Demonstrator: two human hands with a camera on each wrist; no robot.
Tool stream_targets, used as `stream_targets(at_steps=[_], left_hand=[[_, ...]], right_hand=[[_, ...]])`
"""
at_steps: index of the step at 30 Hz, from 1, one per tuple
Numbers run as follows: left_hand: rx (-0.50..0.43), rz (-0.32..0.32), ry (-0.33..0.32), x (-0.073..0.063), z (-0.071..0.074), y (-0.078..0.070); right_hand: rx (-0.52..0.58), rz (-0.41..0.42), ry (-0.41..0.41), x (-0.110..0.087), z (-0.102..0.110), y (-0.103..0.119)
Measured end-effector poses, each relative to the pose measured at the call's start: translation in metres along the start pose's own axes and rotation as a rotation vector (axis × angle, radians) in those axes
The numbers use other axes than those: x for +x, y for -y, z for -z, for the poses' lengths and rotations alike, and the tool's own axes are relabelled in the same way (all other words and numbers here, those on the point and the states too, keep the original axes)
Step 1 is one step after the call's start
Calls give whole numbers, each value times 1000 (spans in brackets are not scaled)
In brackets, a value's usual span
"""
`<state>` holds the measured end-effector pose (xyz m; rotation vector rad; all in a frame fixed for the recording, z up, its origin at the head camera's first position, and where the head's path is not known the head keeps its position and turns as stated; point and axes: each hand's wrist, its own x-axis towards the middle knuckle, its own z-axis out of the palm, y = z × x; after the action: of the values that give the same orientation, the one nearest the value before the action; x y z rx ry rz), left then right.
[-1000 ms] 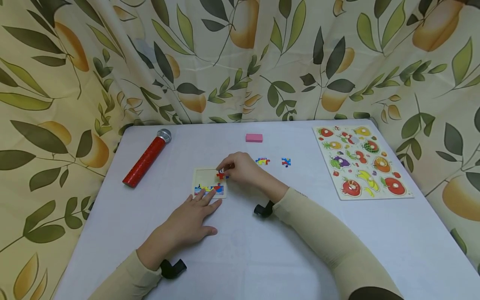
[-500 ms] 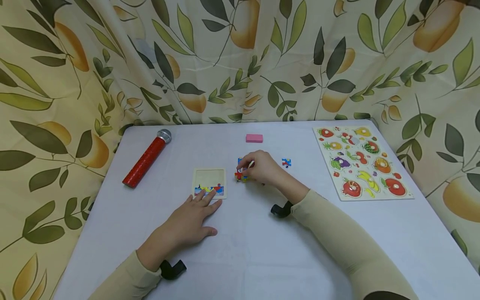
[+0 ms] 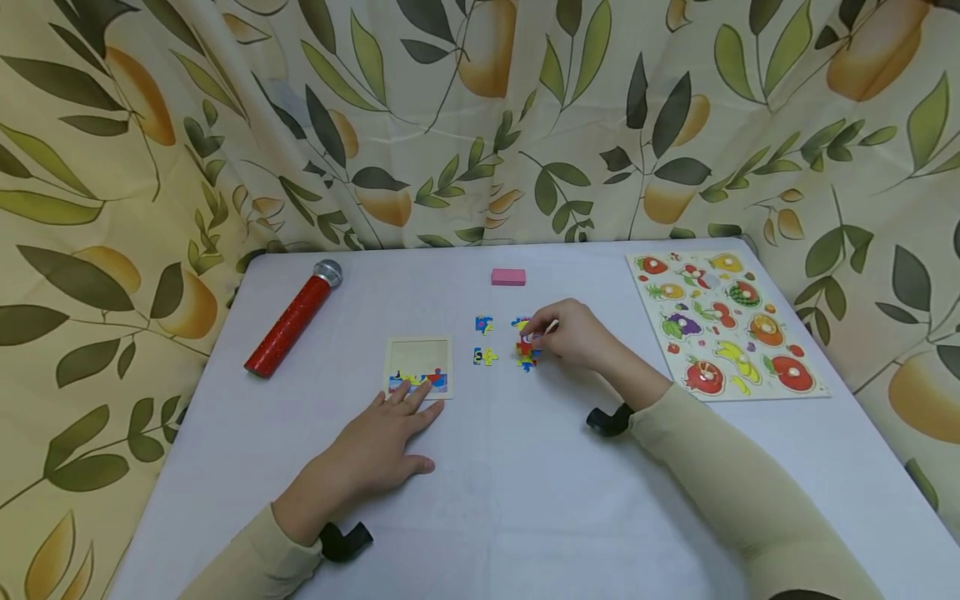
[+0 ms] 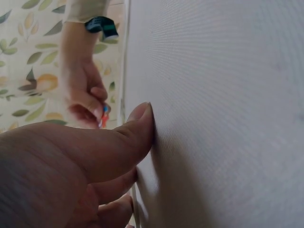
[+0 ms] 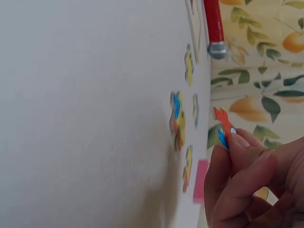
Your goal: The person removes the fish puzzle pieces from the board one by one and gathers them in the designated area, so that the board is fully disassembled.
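My left hand (image 3: 378, 442) lies with spread fingers across the lower edge of a small square jigsaw tray (image 3: 417, 354); its thumb (image 4: 135, 130) touches the white cloth in the left wrist view. Joined puzzle pieces (image 3: 438, 377) fill the tray's bottom row, partly covered by those fingertips. Between thumb and fingers, my right hand (image 3: 573, 333) pinches a red and blue puzzle piece (image 5: 225, 121), raised above the table. Below and around it lie loose pieces: one blue (image 3: 483, 323), one blue and yellow (image 3: 486, 357), and others partly hidden behind the right hand.
A red microphone (image 3: 292, 318) with a silver head lies at the back left. Near the back edge sits a pink block (image 3: 508, 277). On the right is a fruit picture board (image 3: 678, 367). A leaf-patterned curtain (image 3: 450, 175) hangs behind the table.
My right hand has moved right from the tray, carrying the red and blue puzzle piece past the loose pieces at the left. My left hand has stayed in place.
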<state>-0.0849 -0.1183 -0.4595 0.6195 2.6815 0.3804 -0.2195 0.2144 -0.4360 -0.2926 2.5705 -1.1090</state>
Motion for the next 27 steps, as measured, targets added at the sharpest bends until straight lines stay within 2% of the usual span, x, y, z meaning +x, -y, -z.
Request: stream_targets(at_steps=[11, 27], left_hand=[[7, 1, -8, 0, 1, -1], [15, -3, -7, 0, 0, -1]], right_hand=[[-76, -46, -62, -14, 27, -26], [-9, -154, 44, -28, 34, -47]])
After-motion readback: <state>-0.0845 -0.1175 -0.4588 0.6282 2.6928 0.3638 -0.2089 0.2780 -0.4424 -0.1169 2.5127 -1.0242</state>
